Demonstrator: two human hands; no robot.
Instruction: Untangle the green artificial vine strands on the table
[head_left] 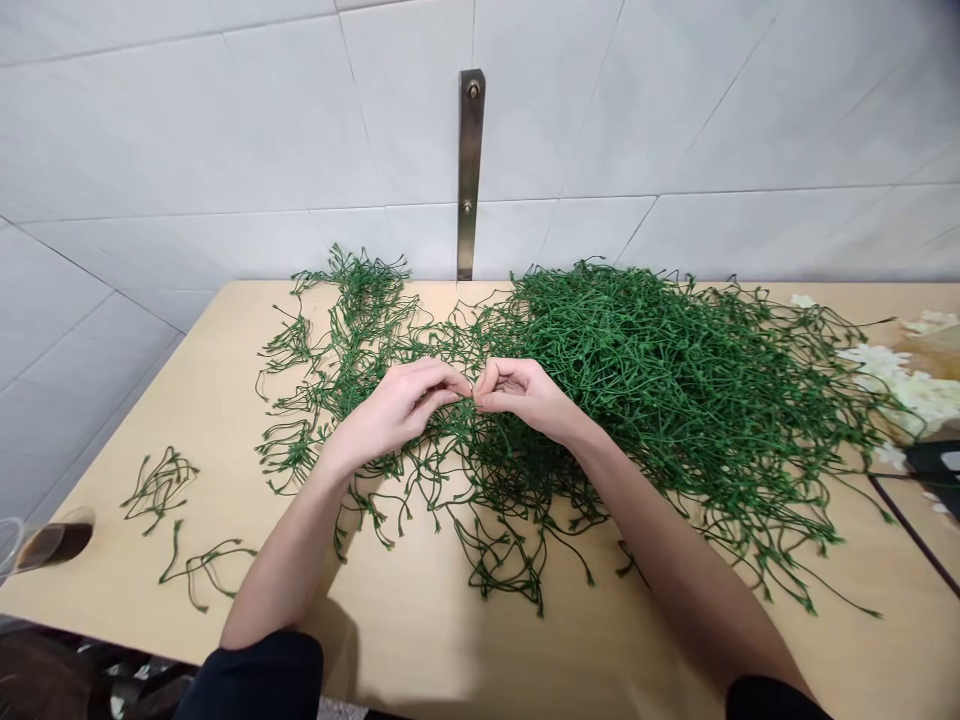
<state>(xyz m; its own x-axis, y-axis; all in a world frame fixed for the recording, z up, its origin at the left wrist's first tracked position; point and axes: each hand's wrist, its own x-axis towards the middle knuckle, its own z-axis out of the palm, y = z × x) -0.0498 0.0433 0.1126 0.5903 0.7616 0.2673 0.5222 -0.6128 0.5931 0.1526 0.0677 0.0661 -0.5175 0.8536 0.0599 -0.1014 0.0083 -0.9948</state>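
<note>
My left hand (401, 408) and my right hand (531, 396) meet fingertip to fingertip above the table's middle. Thumb and forefinger of each are pinched together. Whatever lies between the fingertips is too small to make out. Beneath and to the right of my right hand spreads a big tangled heap of thin green artificial flower stems (637, 350) with small forked tips. Around my left hand lies a looser spread of the same stems (367, 300), partly in small bunches; my hand and forearm hide some of it.
Further left on the wooden table (420, 630) lie a small stem bunch (160, 488) and a few loose stems (206, 565). A clear cup of dark liquid (64, 540) is at the left edge. White artificial flowers (892, 375) and a black cable (915, 525) are at right. A metal bracket (470, 170) is on the tiled wall.
</note>
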